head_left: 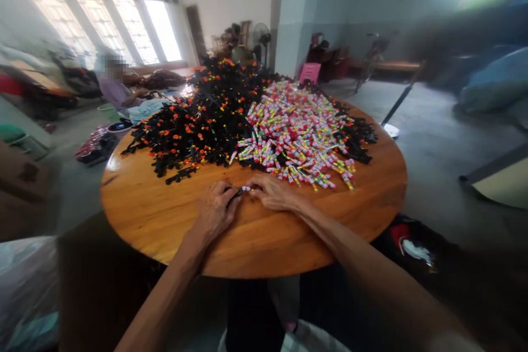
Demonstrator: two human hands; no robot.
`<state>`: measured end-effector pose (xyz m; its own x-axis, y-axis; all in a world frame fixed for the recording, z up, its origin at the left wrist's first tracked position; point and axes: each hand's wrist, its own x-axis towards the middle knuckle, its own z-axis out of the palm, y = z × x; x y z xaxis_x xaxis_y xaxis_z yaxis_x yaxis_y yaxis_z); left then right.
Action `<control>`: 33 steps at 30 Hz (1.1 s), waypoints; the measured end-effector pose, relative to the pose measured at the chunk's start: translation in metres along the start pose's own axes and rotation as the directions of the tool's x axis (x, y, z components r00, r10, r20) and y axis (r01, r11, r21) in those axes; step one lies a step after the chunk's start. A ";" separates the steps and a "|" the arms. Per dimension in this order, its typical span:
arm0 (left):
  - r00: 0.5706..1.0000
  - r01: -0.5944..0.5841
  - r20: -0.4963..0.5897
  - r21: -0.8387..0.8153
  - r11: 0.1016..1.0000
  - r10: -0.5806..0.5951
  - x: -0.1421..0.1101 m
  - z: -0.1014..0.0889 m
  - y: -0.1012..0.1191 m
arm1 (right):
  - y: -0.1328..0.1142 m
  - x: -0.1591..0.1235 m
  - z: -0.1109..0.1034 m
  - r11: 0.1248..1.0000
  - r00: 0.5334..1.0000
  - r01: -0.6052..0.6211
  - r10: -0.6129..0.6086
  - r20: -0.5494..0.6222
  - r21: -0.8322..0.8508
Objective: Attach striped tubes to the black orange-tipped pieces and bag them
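Note:
My left hand [218,204] is closed around a black toy gun [236,194], most of which is hidden by the fingers. Against the gun's end is a small white and coloured tube [246,188], pinched by my right hand [270,191]. Whether the tube is inside the gun or only touching it, I cannot tell. Just beyond my hands lies a big heap of similar tubes [292,132] with red, yellow and green parts. To its left rises a pile of black toy guns [206,115] with orange tips. A single toy gun [181,175] lies at the pile's near edge.
Everything rests on a round wooden table [264,247]. At the far left, a person [117,85] sits near the windows. A pink stool [309,72] and a standing fan [262,36] are behind the table. A plastic bag [28,291] is at lower left.

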<state>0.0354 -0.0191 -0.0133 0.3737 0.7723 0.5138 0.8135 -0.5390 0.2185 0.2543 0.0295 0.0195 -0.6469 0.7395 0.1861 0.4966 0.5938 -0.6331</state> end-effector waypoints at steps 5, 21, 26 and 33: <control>1.000 0.003 0.012 -0.021 1.000 -0.003 0.000 -0.001 0.001 | 0.007 0.001 -0.001 0.973 0.997 -0.067 0.071 -0.009 0.221; 1.000 -0.027 0.003 -0.055 0.998 0.027 -0.002 -0.001 0.001 | 0.006 -0.004 -0.010 0.971 0.999 -0.032 0.031 0.007 0.235; 0.998 -0.058 0.004 -0.105 0.993 0.058 -0.001 -0.003 0.001 | 0.015 -0.007 -0.014 0.918 0.996 -0.071 0.046 0.073 0.391; 0.996 -0.062 0.049 -0.207 0.976 0.074 0.000 -0.008 0.000 | 0.014 -0.008 -0.014 0.879 0.992 -0.125 0.096 0.085 0.460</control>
<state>0.0321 -0.0220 -0.0064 0.4541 0.7462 0.4868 0.6791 -0.6436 0.3530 0.2746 0.0358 0.0198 -0.6430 0.7636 0.0597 0.2512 0.2839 -0.9254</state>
